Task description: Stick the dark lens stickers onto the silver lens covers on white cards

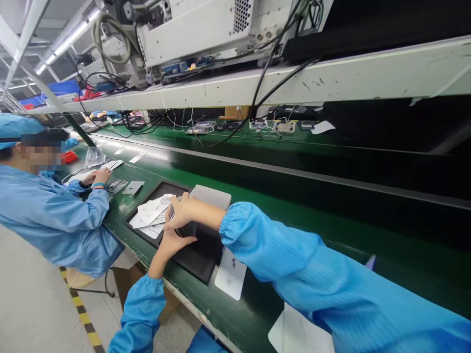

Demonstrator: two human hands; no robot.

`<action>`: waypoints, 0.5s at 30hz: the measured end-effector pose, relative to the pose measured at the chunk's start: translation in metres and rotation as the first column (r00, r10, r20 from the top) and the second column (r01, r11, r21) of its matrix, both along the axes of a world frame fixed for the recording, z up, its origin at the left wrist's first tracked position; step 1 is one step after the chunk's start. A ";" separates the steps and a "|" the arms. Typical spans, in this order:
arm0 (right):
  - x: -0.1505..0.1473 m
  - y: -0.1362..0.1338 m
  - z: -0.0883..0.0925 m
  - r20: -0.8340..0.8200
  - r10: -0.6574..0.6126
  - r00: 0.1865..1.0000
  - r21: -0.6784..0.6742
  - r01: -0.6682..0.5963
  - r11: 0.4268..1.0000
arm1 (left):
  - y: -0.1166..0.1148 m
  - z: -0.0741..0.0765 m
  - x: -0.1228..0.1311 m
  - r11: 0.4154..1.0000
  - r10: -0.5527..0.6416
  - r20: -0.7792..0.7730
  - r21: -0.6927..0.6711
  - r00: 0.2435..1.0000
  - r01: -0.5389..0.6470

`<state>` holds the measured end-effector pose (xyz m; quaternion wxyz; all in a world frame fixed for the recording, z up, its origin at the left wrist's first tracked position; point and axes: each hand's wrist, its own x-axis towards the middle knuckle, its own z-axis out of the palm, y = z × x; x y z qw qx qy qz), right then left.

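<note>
A black tablet-like panel [200, 257] lies flat on the green workbench [257, 206]. My left hand [172, 243] and my right hand [180, 212] meet over its middle and pinch a small dark striped strip [172, 214] between them. Several white paper sheets [150, 213] are piled on the panel's far end, just beyond my fingers. Both my arms wear blue sleeves. A grey flat plate [211, 196] rests behind the panel, partly hidden by my right wrist.
A white card [230, 277] lies at the bench's near edge, another white sheet [300, 333] under my right arm. A co-worker in blue [51, 215] sits to the left, hand on sheets. A shelf of white machines and cables [206, 34] hangs overhead.
</note>
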<state>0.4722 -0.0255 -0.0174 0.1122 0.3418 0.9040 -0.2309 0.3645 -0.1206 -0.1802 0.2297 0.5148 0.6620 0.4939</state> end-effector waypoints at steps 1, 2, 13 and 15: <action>0.001 0.003 0.002 0.024 0.012 1.000 -0.013 -0.012 1.000 | 0.000 0.003 -0.006 0.999 -0.051 0.007 -0.016 0.999 0.051; 0.002 0.007 0.003 0.042 0.025 0.999 -0.022 -0.025 0.999 | 0.002 0.005 -0.014 0.994 -0.110 0.012 -0.028 0.994 0.110; 0.050 0.025 -0.029 -0.214 0.198 0.957 0.114 -0.177 0.978 | 0.050 0.020 -0.042 0.869 -0.472 -0.122 -0.236 0.873 0.436; 0.062 0.024 -0.041 -0.310 0.235 0.921 0.198 -0.179 0.964 | 0.050 0.027 -0.037 0.880 -0.458 -0.191 -0.234 0.868 0.413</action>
